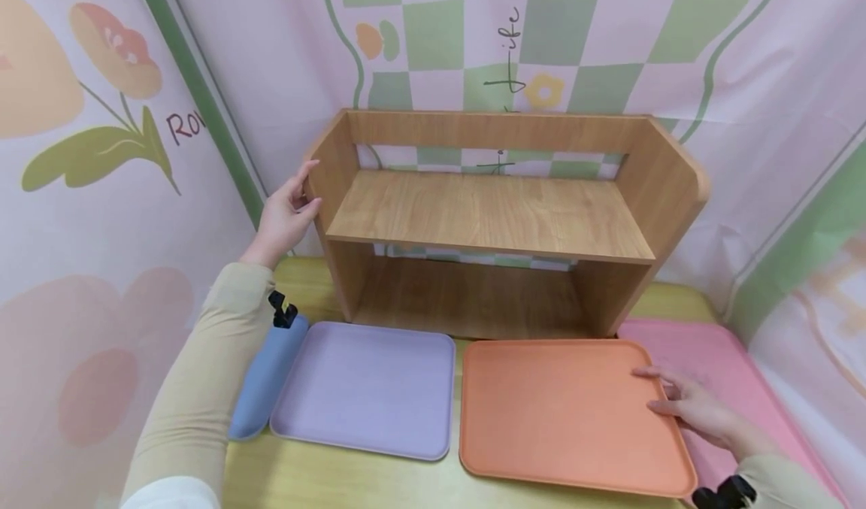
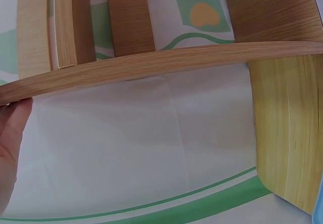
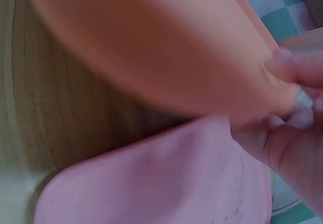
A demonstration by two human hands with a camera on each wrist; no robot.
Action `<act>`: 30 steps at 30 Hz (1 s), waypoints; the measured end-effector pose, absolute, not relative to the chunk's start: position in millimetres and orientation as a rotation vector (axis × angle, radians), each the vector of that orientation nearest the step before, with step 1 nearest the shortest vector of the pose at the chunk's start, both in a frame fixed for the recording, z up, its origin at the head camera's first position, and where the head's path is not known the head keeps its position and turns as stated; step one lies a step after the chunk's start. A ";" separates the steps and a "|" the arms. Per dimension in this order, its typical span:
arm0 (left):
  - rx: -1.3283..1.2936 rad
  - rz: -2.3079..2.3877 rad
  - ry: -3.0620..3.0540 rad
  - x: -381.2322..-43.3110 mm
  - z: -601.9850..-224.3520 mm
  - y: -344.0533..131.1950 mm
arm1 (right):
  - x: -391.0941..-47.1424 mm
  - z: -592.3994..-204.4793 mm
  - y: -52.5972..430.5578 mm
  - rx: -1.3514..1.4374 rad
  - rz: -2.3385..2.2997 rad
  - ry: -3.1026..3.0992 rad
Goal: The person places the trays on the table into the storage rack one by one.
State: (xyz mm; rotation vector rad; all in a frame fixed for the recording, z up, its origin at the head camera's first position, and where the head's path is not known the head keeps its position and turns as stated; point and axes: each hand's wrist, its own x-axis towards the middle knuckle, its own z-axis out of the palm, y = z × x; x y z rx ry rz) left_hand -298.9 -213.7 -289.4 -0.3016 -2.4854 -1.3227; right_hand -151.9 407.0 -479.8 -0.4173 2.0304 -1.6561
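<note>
A wooden two-tier shelf (image 1: 487, 208) stood upright toward the far edge of the counter (image 1: 338, 479), its open front facing the person. The left hand (image 1: 284, 219) held the front edge of its left side panel, the thumb and fingers closed on the wood. The right hand (image 1: 700, 411) pinched the right rim of an orange tray (image 1: 561, 419), thumb and fingers clamped on it. That tray lay in front of the right half of the shelf, and its right side was raised over part of a pink tray (image 1: 704, 343), which lay along the counter's right edge, near the far right corner.

A lavender tray (image 1: 372, 389) lay flat in front of the shelf's left half, a narrow strip of counter between it and the orange one. Just beside it, toward the counter's left edge, was a blue tray (image 1: 271, 377), partly hidden by the left sleeve (image 1: 210, 359). Behind the shelf hung a pale curtain (image 1: 555, 28) printed with green checks and a yellow flower.
</note>
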 end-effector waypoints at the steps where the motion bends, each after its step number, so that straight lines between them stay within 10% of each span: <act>1: -0.303 -1.325 -2.483 -299.1 -289.9 -213.7 | -152.4 -479.1 407.4 -0.460 -1.693 1.944; 30: -0.276 -1.337 -2.499 -299.9 -291.0 -214.2 | -147.1 -410.5 382.9 -0.775 -1.978 1.579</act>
